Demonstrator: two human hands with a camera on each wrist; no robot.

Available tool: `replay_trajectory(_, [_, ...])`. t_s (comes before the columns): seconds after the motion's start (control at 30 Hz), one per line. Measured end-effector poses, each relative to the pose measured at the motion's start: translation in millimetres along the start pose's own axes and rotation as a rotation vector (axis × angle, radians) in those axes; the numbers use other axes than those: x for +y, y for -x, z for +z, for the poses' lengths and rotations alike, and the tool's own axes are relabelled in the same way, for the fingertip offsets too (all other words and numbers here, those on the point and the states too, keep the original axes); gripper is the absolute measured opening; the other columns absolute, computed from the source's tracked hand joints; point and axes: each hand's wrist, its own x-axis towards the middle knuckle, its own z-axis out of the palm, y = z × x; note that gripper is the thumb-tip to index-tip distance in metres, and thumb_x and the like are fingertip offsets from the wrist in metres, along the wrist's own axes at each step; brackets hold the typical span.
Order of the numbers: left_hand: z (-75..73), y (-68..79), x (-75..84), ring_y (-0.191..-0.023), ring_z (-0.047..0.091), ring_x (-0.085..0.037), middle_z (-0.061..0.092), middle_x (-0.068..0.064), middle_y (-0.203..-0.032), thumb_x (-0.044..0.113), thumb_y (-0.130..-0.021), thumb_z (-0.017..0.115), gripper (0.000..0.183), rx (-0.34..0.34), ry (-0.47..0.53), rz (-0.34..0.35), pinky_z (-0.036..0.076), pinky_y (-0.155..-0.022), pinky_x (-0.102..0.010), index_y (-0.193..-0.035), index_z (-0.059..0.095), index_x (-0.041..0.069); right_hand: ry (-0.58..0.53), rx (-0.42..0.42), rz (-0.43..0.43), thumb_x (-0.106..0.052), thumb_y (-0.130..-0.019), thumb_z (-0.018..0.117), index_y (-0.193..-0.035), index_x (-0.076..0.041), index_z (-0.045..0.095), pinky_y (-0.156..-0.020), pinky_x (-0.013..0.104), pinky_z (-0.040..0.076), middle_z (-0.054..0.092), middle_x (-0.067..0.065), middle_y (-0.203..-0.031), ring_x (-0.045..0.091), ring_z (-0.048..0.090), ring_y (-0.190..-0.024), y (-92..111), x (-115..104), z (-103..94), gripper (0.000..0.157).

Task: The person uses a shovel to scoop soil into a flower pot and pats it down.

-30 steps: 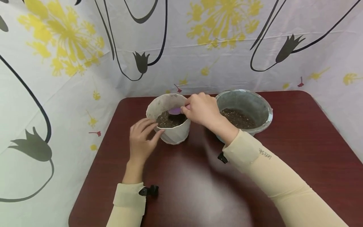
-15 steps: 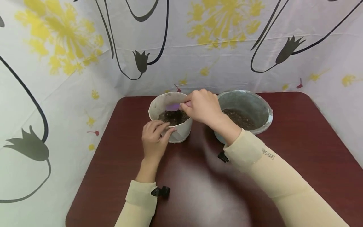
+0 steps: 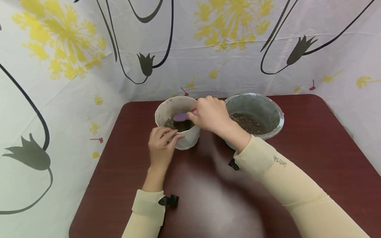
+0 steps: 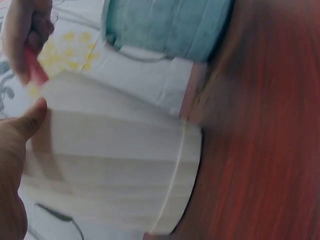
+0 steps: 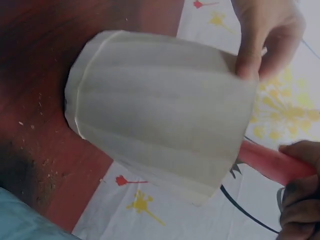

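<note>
A white flowerpot (image 3: 187,140) with soil (image 3: 178,125) inside stands near the back of the table. My left hand (image 3: 162,142) pinches its near rim; in the right wrist view the thumb (image 5: 248,62) lies against the outside wall. In my right hand (image 3: 212,114) is a small trowel (image 3: 180,117), gripped by its pink-red handle (image 5: 275,162). Its purple blade is inside the pot, low over the soil; whether the tip is in the soil I cannot tell. The wall hides the blade in the right wrist view.
A larger grey-green tub (image 3: 275,130), part full of soil, stands to the right of the pot. Crumbs of soil (image 5: 47,175) lie on the dark red table (image 3: 119,158) between them. A patterned cloth (image 3: 238,79) hangs close behind the table.
My left hand has shifted right along the pot's rim, then stayed there. The trowel blade rose slightly, and now sits lower over the soil again.
</note>
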Motion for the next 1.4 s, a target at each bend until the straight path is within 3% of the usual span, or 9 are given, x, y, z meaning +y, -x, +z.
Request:
replay_trajectory(0.23, [7.3, -1.5, 7.9, -0.085, 0.063, -0.028, 0.07, -0.007, -0.087, 0.028, -0.077, 0.088, 0.027, -0.016, -0.045, -0.005, 0.051, -0.079, -0.042, -0.088, 0.081, 0.004, 0.073, -0.049, 0.041, -0.029, -0.089, 0.07, -0.052, -0.021, 0.058, -0.047, 0.041, 0.049, 0.053, -0.001, -0.052, 0.022, 0.058, -0.055, -1, 8, -4.6, 0.039])
replay_trajectory(0.5, [-12.1, -8.4, -10.9, -0.103, 0.067, -0.03, 0.072, -0.012, -0.099, 0.026, -0.076, 0.091, 0.033, -0.06, -0.022, 0.006, 0.045, -0.083, -0.051, -0.095, 0.079, 0.002, -0.032, 0.011, 0.093, -0.037, -0.09, 0.07, -0.092, -0.026, 0.083, -0.06, 0.05, 0.055, 0.075, 0.001, -0.086, 0.032, 0.069, -0.077, -7, 16, -12.7, 0.017])
replay_trajectory(0.73, [-11.7, -8.5, -11.5, -0.096, 0.065, -0.03, 0.07, -0.011, -0.091, 0.022, -0.076, 0.089, 0.024, -0.04, 0.016, -0.007, 0.049, -0.081, -0.045, -0.087, 0.08, 0.002, -0.02, -0.052, 0.056, -0.035, -0.092, 0.069, -0.086, -0.025, 0.083, -0.055, 0.046, 0.054, 0.072, 0.0, -0.076, 0.026, 0.067, -0.067, -10, 17, 4.4, 0.019])
replay_trajectory(0.9, [4.0, -10.2, 4.2, -0.083, 0.061, -0.029, 0.068, -0.008, -0.082, 0.024, -0.072, 0.09, 0.025, 0.024, 0.002, 0.005, 0.052, -0.078, -0.038, -0.081, 0.081, 0.003, -0.043, -0.011, 0.062, -0.038, -0.094, 0.069, -0.097, -0.024, 0.083, -0.053, 0.043, 0.054, 0.074, 0.001, -0.082, 0.026, 0.066, -0.067, -8, 14, -4.9, 0.02])
replay_trajectory(1.07, [8.2, -11.5, 9.7, -0.082, 0.061, -0.028, 0.069, -0.007, -0.086, 0.03, -0.078, 0.089, 0.028, 0.004, -0.073, 0.016, 0.049, -0.074, -0.042, -0.085, 0.08, 0.005, -0.02, 0.032, 0.045, -0.034, -0.095, 0.067, -0.079, -0.021, 0.079, -0.046, 0.037, 0.047, 0.065, -0.002, -0.063, 0.021, 0.058, -0.054, -7, 6, -9.7, 0.024])
replay_trajectory(1.17, [-1.4, -8.5, 2.5, -0.09, 0.065, -0.029, 0.07, -0.008, -0.092, 0.029, -0.078, 0.09, 0.029, -0.034, -0.091, 0.01, 0.046, -0.076, -0.047, -0.09, 0.079, 0.005, 0.018, 0.018, 0.025, -0.027, -0.093, 0.067, -0.056, -0.021, 0.061, -0.042, 0.033, 0.038, 0.048, -0.004, -0.049, 0.018, 0.05, -0.047, -7, 3, -3.6, 0.038])
replay_trajectory(1.27, [-11.3, -4.8, -6.9, -0.099, 0.066, -0.03, 0.071, -0.01, -0.096, 0.022, -0.077, 0.09, 0.028, -0.069, -0.04, 0.004, 0.048, -0.081, -0.048, -0.093, 0.079, 0.002, 0.047, 0.006, 0.014, -0.022, -0.091, 0.067, -0.048, -0.021, 0.042, -0.041, 0.032, 0.031, 0.032, -0.006, -0.045, 0.016, 0.039, -0.046, -7, 2, 2.0, 0.049])
replay_trajectory(1.33, [-14.9, -2.7, -10.4, -0.1, 0.066, -0.03, 0.071, -0.011, -0.096, 0.018, -0.077, 0.09, 0.027, -0.087, -0.002, 0.01, 0.05, -0.085, -0.046, -0.094, 0.079, 0.0, 0.038, 0.006, 0.013, -0.022, -0.091, 0.066, -0.049, -0.021, 0.043, -0.041, 0.032, 0.03, 0.032, -0.006, -0.046, 0.015, 0.038, -0.047, -6, 3, 3.5, 0.048])
replay_trajectory(1.4, [-14.4, -0.6, -10.4, -0.096, 0.065, -0.03, 0.071, -0.011, -0.093, 0.017, -0.076, 0.089, 0.026, -0.085, 0.022, 0.021, 0.052, -0.086, -0.042, -0.093, 0.08, -0.001, 0.015, 0.011, 0.022, -0.026, -0.092, 0.067, -0.054, -0.022, 0.057, -0.042, 0.032, 0.035, 0.043, -0.007, -0.05, 0.015, 0.043, -0.049, -5, 2, 3.4, 0.039])
